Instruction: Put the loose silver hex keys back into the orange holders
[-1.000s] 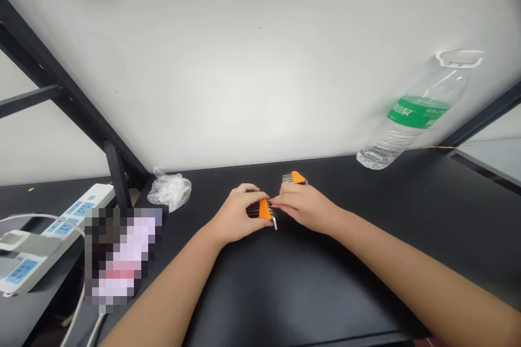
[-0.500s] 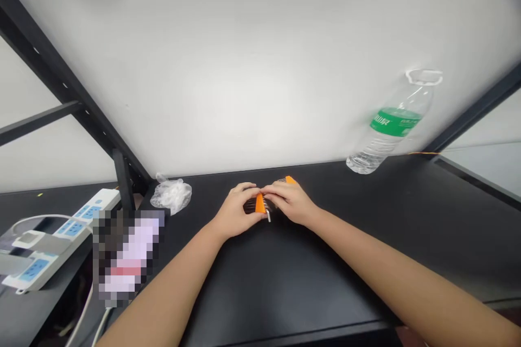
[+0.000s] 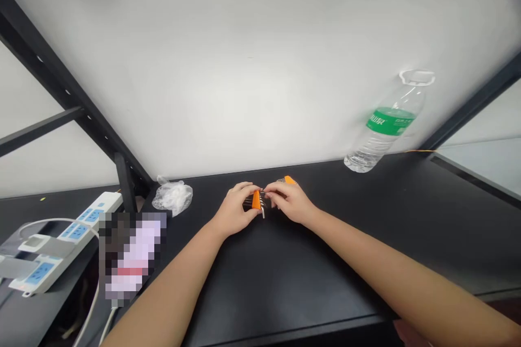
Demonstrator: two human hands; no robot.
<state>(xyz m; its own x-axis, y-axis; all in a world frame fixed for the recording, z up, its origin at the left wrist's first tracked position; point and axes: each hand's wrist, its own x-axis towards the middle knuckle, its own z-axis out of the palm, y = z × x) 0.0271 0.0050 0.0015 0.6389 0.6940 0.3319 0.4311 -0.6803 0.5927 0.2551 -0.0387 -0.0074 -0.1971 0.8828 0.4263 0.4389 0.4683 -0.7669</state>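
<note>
My left hand (image 3: 235, 210) is closed around an orange hex key holder (image 3: 256, 200), fingers on its far side and thumb on its near side. Several hex keys sit in that holder, and the bent silver end of one hex key (image 3: 262, 212) sticks out toward me. Just right of the holder, my right hand (image 3: 290, 200) has its thumb and fingers pinched at the end of a small hex key, mostly covered by the fingertips. Behind the right hand, a second orange holder (image 3: 290, 179) with thin keys lies on the black tabletop (image 3: 285, 282), partly hidden.
A crumpled clear plastic bag (image 3: 174, 197) lies at the back left. Nearer me is a pixelated phone-like object (image 3: 136, 255) with a cable. A white power strip (image 3: 73, 238) lies further left. At the back right, a large water bottle (image 3: 382, 122) stands by the wall.
The orange holder in my left hand has shifted slightly left and tilted. My right fingertips have drawn back a little from it, opening a small gap. The camera view has shifted slightly.
</note>
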